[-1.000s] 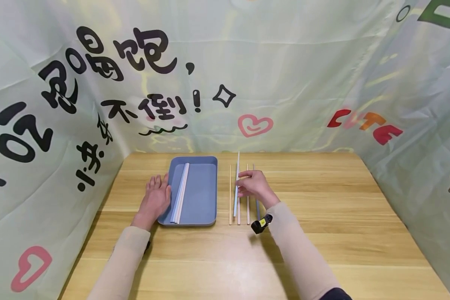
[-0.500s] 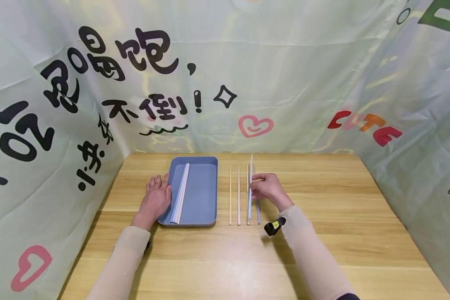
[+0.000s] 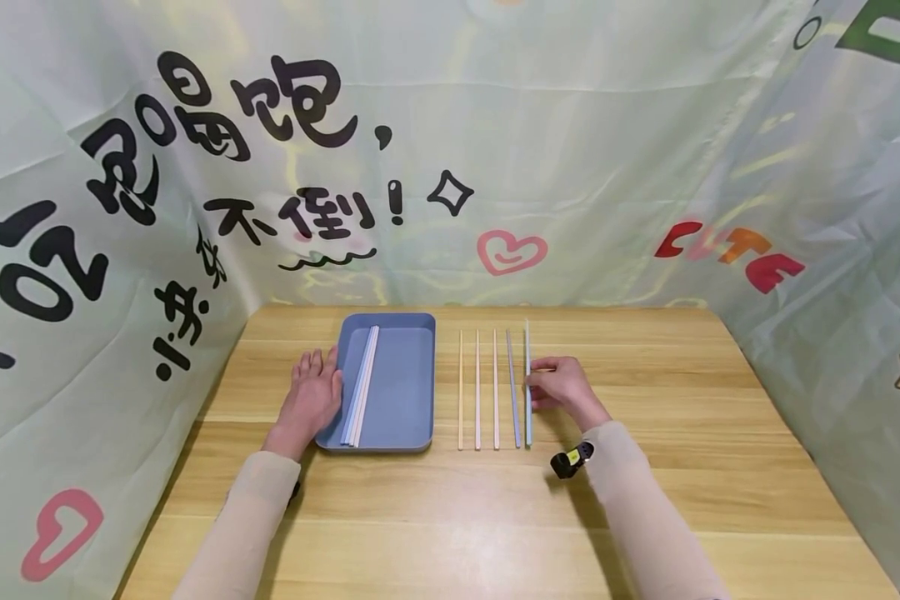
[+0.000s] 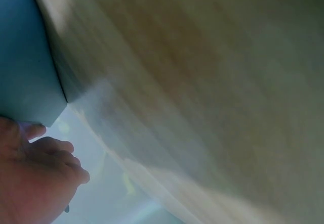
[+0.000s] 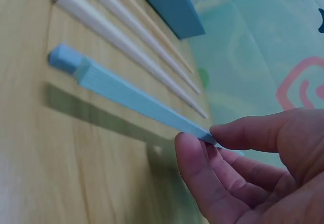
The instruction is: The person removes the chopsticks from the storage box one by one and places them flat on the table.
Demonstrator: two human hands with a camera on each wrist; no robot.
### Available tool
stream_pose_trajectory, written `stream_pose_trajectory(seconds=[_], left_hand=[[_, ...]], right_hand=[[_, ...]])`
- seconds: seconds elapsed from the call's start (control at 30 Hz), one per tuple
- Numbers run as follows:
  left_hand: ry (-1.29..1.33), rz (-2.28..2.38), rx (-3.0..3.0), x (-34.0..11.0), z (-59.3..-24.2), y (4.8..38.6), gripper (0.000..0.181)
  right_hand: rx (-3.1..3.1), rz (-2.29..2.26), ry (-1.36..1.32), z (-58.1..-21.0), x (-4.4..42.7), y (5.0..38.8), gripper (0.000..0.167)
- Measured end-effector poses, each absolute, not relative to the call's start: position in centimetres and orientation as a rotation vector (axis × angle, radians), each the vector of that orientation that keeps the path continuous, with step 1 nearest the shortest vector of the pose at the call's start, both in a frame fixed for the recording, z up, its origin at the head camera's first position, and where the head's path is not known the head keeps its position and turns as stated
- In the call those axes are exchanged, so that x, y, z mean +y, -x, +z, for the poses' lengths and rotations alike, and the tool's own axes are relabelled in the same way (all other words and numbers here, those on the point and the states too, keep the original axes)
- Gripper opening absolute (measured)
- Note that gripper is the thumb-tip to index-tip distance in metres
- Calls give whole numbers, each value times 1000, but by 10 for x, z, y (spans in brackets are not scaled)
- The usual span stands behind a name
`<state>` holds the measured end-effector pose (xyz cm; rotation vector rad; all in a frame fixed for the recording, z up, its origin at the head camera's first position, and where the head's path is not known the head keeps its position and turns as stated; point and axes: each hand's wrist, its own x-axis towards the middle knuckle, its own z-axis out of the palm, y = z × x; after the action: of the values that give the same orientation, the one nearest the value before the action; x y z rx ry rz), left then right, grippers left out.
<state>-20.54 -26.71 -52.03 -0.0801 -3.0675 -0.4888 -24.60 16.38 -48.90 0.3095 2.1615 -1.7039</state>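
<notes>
My right hand (image 3: 566,385) pinches a light blue chopstick (image 3: 528,400) between thumb and fingers, at the right end of a row on the table. In the right wrist view the hand (image 5: 253,168) grips the thin part of the chopstick (image 5: 131,97), which casts a shadow on the wood. Left of it lie a blue-violet chopstick (image 3: 514,400), two pinkish ones (image 3: 496,400) and a yellowish one (image 3: 461,400). My left hand (image 3: 314,398) rests with extended fingers against the left side of the blue tray (image 3: 401,450). Several pale chopsticks (image 3: 361,387) lie together inside the tray.
The wooden table (image 3: 450,525) meets a printed cloth (image 3: 585,167) behind and at both sides. A small black device (image 3: 572,459) sits at my right wrist. In the left wrist view, the table edge (image 4: 101,142) runs diagonally past the hand.
My right hand has carried the light blue chopstick rightward over the row, past the blue-violet one, and it appears lower now. My left hand and the tray have stayed put.
</notes>
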Motion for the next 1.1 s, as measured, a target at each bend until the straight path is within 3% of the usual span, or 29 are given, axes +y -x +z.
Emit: stream_pose_trajectory(seconds=[1.1], left_hand=[[58, -474, -3073, -266, -520, 206, 59]], right_hand=[[2430, -1529, -294, -502, 164, 244, 25]])
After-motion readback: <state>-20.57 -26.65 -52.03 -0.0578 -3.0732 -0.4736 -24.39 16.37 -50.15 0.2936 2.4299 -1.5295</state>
